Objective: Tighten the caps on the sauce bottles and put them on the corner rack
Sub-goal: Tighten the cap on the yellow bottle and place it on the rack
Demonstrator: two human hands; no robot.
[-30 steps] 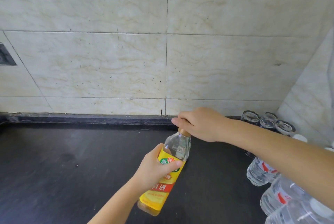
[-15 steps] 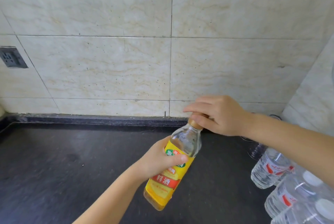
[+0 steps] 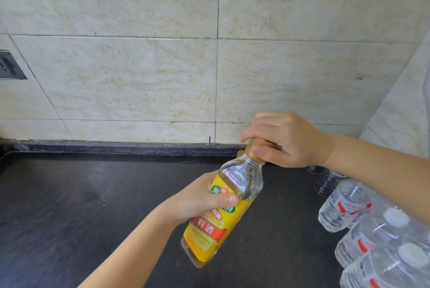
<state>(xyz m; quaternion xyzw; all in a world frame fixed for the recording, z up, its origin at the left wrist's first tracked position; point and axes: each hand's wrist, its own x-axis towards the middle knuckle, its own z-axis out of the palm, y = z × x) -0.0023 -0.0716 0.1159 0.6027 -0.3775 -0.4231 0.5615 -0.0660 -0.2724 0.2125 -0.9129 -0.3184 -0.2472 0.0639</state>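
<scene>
Step now: The cap is being tightened. This is my guess from how the hands sit.
Bottle: The sauce bottle [image 3: 223,215] has a yellow label. It is tilted and held up above the dark worktop [image 3: 69,206]. Its bottom does not look like it rests on the worktop.
Left hand: The left hand [image 3: 200,197] is wrapped round the middle of the bottle. The thumb lies across the label.
Right hand: The right hand [image 3: 286,138] is curled over the top of the bottle. Its fingers are pinching the gold cap [image 3: 253,154].
Next move: I think the right hand needs to twist the cap until it stops, while the left hand keeps the bottle from turning. Then the bottle needs to go on the corner rack.
Rack: I cannot see any rack here.
Cap: Most of the cap is under the fingers. I cannot tell how tight it is.
Beside it: Clear water bottles [image 3: 344,208] lie at the right, partly cut off by the edge. Something see-through behind the right arm is too hidden to name.
Wall: A socket [image 3: 9,65] is cut off at the left edge.
</scene>
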